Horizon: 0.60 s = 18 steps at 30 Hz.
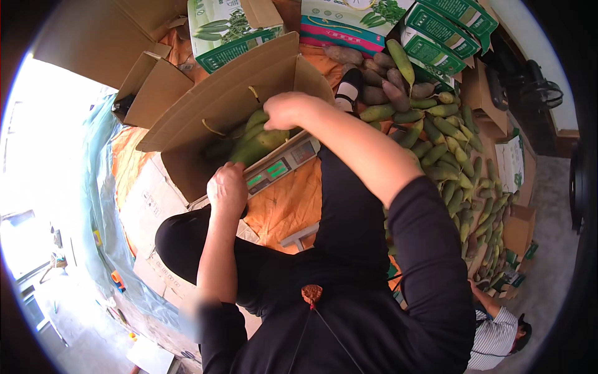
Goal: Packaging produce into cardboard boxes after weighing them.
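A large open cardboard box (187,134) with yellow cord handles stands in front of me. Inside its near right part lie several green radishes (258,147); shadow hides the far left of the inside. My right hand (285,111) reaches over the box's right side, its fingers closed on a green radish. At the near rim is my left hand (228,188), its fingers curled beside the lower end of the radishes; what they grip is hidden. A scale's display panel (277,169), lit green, shows along the box's near side, between my hands.
A big heap of green radishes (445,149) spreads to the right, with reddish-brown roots (374,78) behind it. Printed cartons (233,31) stand at the back. An orange sheet (274,215) covers the floor by my legs. Another person (495,336) is at the lower right.
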### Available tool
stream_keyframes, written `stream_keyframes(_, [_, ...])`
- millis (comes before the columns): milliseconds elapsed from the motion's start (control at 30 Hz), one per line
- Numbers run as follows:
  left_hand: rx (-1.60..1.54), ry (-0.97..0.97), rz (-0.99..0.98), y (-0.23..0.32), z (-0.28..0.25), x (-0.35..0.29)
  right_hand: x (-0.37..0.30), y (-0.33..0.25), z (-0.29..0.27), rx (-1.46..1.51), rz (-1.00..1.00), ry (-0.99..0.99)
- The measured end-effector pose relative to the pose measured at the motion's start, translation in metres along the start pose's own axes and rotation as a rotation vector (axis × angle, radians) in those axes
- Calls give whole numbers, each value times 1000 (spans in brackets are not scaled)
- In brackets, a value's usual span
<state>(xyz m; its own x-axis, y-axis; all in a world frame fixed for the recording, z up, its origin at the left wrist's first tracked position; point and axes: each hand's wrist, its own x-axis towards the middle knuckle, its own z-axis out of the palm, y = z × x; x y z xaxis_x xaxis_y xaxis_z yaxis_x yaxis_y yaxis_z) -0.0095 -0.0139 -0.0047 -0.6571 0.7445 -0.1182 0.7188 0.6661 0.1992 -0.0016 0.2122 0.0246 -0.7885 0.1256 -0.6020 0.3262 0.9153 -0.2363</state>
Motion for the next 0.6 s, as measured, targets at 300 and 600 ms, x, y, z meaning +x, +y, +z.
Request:
stream_keyframes(300, [31,-60,-5,3,-7,4,85,-31,61,187,-110,-292])
stream_keyframes(600, [4,-36,55,3,-4,6,2,-37,29,460,-231,232])
